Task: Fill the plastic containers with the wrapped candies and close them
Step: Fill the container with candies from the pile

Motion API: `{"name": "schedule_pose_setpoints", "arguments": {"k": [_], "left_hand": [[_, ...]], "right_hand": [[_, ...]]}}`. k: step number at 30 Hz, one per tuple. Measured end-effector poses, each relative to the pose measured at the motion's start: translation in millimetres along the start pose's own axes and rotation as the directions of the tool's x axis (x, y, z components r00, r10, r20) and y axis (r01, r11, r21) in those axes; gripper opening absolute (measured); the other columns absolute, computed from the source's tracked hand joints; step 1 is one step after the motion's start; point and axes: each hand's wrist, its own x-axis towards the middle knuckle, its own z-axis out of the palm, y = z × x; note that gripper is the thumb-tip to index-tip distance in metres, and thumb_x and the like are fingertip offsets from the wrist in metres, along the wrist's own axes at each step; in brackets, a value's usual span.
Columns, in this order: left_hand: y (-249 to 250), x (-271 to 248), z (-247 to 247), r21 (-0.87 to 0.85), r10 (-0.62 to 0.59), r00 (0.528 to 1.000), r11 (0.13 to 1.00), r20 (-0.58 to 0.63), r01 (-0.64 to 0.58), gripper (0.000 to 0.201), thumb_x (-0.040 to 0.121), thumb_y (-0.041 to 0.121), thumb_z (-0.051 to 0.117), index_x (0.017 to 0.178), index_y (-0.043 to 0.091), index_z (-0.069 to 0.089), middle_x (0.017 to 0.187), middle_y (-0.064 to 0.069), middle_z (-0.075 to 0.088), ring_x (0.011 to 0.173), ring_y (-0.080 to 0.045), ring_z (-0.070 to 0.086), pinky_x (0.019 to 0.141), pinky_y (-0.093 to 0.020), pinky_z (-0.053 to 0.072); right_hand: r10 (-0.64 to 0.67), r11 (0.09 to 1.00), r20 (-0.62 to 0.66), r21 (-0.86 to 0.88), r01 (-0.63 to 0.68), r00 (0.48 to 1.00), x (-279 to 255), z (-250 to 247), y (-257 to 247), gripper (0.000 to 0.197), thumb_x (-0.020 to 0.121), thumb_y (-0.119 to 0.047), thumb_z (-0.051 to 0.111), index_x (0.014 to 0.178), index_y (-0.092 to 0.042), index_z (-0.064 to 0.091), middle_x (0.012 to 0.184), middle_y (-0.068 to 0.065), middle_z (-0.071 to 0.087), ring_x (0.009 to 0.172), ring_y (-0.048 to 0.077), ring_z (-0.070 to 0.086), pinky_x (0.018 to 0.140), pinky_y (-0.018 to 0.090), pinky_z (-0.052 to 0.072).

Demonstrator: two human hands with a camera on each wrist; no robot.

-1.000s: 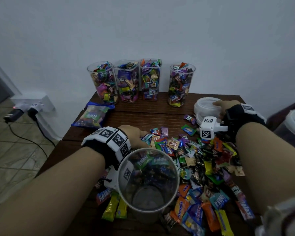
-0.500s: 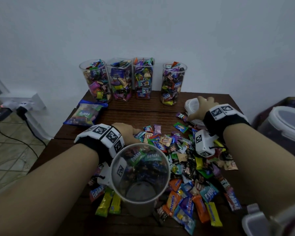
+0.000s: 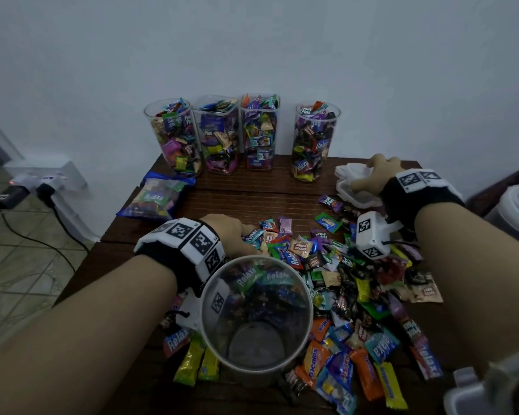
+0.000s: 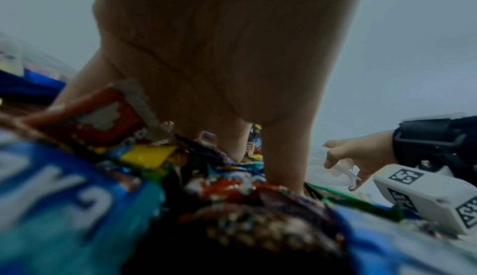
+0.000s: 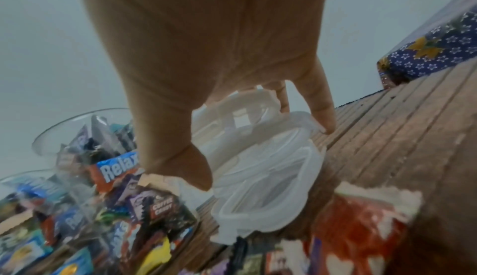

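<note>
Nearby, empty container (image 3: 256, 319), four candy-filled containers (image 3: 241, 136), right hand (image 3: 381, 175) gripping lid (image 3: 349, 182), left hand (image 3: 231, 232) unclear.

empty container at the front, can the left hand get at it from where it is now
Probably yes. The left hand rests in the loose candies just behind the empty container, whose open rim sits right beside that wrist. Nothing stands between them; only wrappers crowd its base.

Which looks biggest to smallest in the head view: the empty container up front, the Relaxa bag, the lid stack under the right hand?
1. Empty container, though it sits nearest the camera, which inflates it.
2. Relaxa bag.
3. Lid stack, partly covered by the right hand, so this placing against the bag is unsure.
</note>
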Motion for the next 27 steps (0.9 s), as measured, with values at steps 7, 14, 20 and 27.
{"name": "schedule_pose_setpoints", "arguments": {"k": [7, 14, 20, 27], "left_hand": [[-0.3, 0.9, -0.1, 0.014, 0.003, 1.0, 1.0, 0.007, -0.004, 0.075, 0.089, 0.065, 0.04, 0.151, 0.03, 0.016, 0.149, -0.006, 0.039, 0.128, -0.025, 0.044, 0.082, -0.024, 0.035], [-0.1, 1.3, 0.0, 0.035, 0.009, 1.0, 0.999, 0.008, -0.01, 0.074, 0.09, 0.064, 0.038, 0.152, 0.03, 0.016, 0.148, -0.006, 0.041, 0.127, -0.025, 0.045, 0.089, -0.028, 0.039], [0.5, 2.4, 0.5, 0.065, 0.008, 1.0, 0.998, 0.013, -0.008, 0.074, 0.091, 0.065, 0.036, 0.152, 0.03, 0.014, 0.149, -0.007, 0.039, 0.127, -0.026, 0.045, 0.09, -0.03, 0.041], [-1.9, 1.9, 1.5, 0.045, 0.016, 1.0, 0.999, 0.007, -0.016, 0.07, 0.092, 0.062, 0.038, 0.151, 0.032, 0.015, 0.152, -0.004, 0.034, 0.132, -0.025, 0.04, 0.098, -0.031, 0.04]], "right_hand": [[0.017, 0.992, 0.007, -0.128, -0.016, 1.0, 9.5, 6.4, -7.2, 0.085, 0.069, -0.039, 0.078, 0.137, -0.009, 0.035, 0.136, 0.021, 0.035, 0.119, 0.043, 0.044, 0.095, 0.053, 0.043], [-0.032, 0.977, -0.035, -0.214, 0.024, 0.999, 1.1, 4.1, -17.5, 0.081, 0.072, -0.052, 0.073, 0.132, -0.004, 0.045, 0.135, 0.021, 0.037, 0.12, 0.04, 0.042, 0.097, 0.045, 0.041], [-0.287, 0.915, 0.168, -0.243, 0.322, 0.943, -34.8, -0.4, -54.3, 0.032, 0.095, -0.019, 0.047, 0.124, -0.01, 0.058, 0.125, 0.012, 0.057, 0.111, 0.029, 0.055, 0.079, 0.027, 0.044], [-0.111, 0.8, 0.389, -0.511, 0.314, 0.915, -55.6, 20.9, -54.9, 0.052, 0.1, -0.025, 0.039, 0.148, -0.014, 0.024, 0.148, 0.012, 0.035, 0.135, 0.027, 0.036, 0.105, 0.034, 0.032]]}}
